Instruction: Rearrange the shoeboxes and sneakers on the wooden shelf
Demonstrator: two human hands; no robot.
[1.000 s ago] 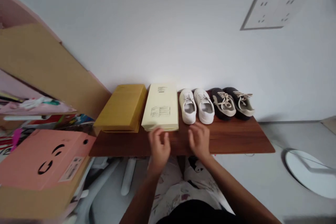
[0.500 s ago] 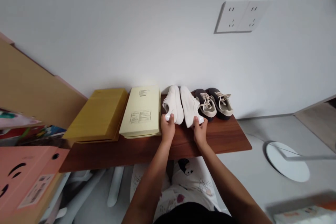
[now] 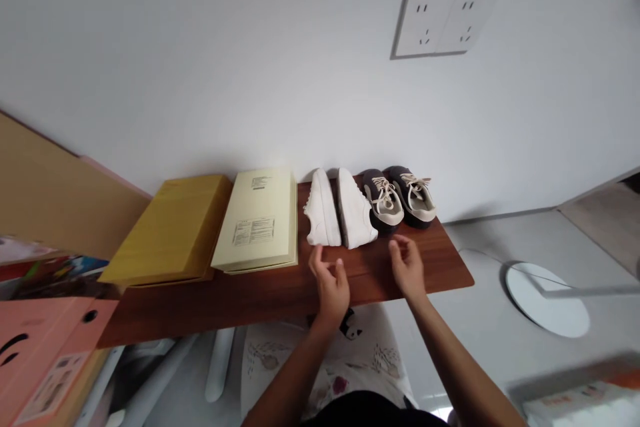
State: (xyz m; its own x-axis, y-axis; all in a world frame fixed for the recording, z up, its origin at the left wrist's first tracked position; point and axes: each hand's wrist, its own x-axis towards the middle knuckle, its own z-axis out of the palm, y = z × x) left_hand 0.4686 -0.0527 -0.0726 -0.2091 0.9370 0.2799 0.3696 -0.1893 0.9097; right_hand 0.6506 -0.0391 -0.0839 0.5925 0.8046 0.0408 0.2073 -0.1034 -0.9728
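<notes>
On one table [image 3: 250, 300], two white shoes [image 3: 320, 213] lie on their sides between two boxes [image 3: 257, 220] and two dark shoes [image 3: 383, 200]. Left hand [image 3: 332, 287] and right hand [image 3: 408, 268] are empty, fingers loosely curled, near the white shoes.

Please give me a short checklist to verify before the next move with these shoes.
1. Left hand free: ok; it holds nothing, with thumb and fingers parted.
2. Right hand free: ok; it is open and holds nothing.
3. White sneakers upright on their soles: not ok; both lie on their sides, soles facing each other.
4. Dark sneakers upright: ok; they stand side by side on the wooden board.
5. Cream box and yellow box closed: ok; both tops are covered.
6. Contents of the two boxes: cannot tell; the insides are hidden.
</notes>
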